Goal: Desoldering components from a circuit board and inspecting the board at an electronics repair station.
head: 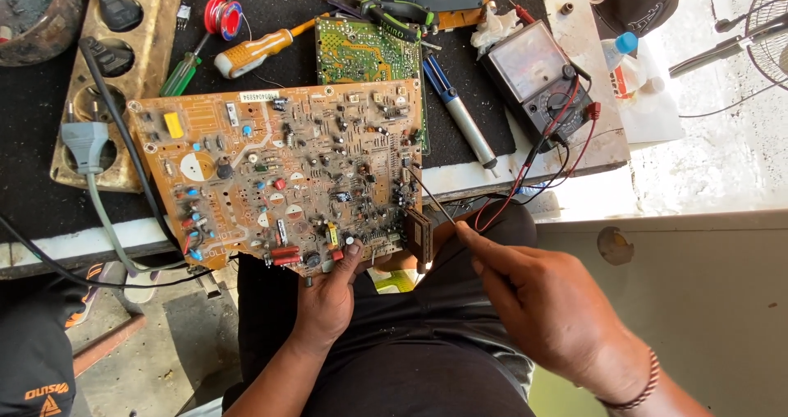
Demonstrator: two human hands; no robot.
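Observation:
A large tan circuit board [287, 175] crowded with components rests tilted against the bench edge and over my lap. My left hand [328, 298] grips its lower edge, thumb on top near red capacitors. My right hand [542, 302] pinches a thin metal probe [432, 197] whose tip touches the board's right edge, beside a dark upright module [419, 235]. Red and black test leads [525, 175] run from near that hand up to an analog multimeter [538, 76] on the bench.
On the black bench mat lie a green circuit board [361, 52], an orange-handled screwdriver [254, 52], a green-handled screwdriver [182, 72], a solder spool [223, 15], a blue desoldering pump [460, 113] and pliers [386, 11]. A grey plug and cable [86, 150] hang left. A fan [767, 31] stands right.

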